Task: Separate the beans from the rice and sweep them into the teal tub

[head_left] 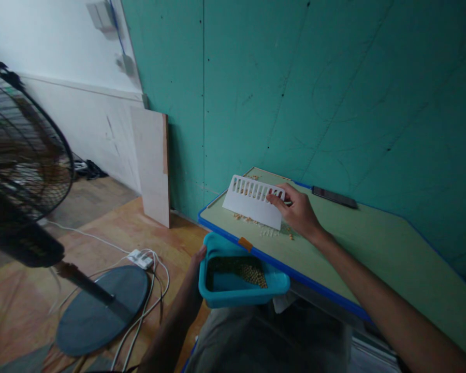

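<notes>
My right hand (295,207) grips the right end of a white slotted plastic scraper (252,204), tilted over the tabletop. Small pale yellow beans (243,217) and some white grains (270,232) lie on the table along its lower edge. With my left hand (198,264) I hold the left side of a turquoise plastic tub (241,298) just below the table's front edge. Beans (254,276) and a darker green mass (229,266) of small pieces lie inside the tub. Most of my left fingers are hidden behind its wall.
The pale green table (357,243) has a blue rim and stands against a green wall (256,77). A dark flat bar (334,197) lies at its back edge. A standing fan (27,155), a power strip (140,258) with cables and a leaning board (151,166) are at left.
</notes>
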Tool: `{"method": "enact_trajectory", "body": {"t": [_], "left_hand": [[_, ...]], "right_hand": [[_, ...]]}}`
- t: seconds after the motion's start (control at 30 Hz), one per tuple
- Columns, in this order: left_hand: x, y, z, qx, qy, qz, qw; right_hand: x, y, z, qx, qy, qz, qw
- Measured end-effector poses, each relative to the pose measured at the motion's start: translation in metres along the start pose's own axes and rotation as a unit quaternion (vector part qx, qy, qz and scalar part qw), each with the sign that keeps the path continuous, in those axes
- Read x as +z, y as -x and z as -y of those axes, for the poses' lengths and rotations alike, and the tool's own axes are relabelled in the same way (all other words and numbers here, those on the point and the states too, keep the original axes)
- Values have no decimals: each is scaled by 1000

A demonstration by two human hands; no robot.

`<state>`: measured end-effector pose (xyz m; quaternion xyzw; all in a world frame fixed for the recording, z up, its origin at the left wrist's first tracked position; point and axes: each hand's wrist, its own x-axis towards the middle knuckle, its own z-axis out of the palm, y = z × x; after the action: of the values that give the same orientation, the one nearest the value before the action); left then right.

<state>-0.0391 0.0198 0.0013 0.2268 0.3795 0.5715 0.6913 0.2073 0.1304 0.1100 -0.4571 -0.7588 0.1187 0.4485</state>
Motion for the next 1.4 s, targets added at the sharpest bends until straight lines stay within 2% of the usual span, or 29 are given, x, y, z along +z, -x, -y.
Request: {"method": "enact_trajectory", "body": {"t": [0.17, 0.47, 0.73, 0.93, 1.23, 1.4], "left_hand": [[-6, -4, 4, -23, 18, 8, 1000], [-1, 0, 2, -8, 9, 0, 1000], [-6, -3, 4, -33, 15, 9, 999], [-6, -4, 4, -9, 2, 0, 1000], [-9, -5, 6, -14, 7, -6, 1000], [-7, -4, 4, -7, 5, 16, 1000]], "right_hand": [[1, 0, 3, 2, -9, 5, 1000], [4, 1, 5, 9, -22, 13, 1000], [4, 2, 7, 12, -41, 13, 999], [6, 3, 8, 14, -53, 24, 998], [5, 2, 3, 32, -91, 34, 995], [5, 3, 5, 66, -145, 53, 986]]}}
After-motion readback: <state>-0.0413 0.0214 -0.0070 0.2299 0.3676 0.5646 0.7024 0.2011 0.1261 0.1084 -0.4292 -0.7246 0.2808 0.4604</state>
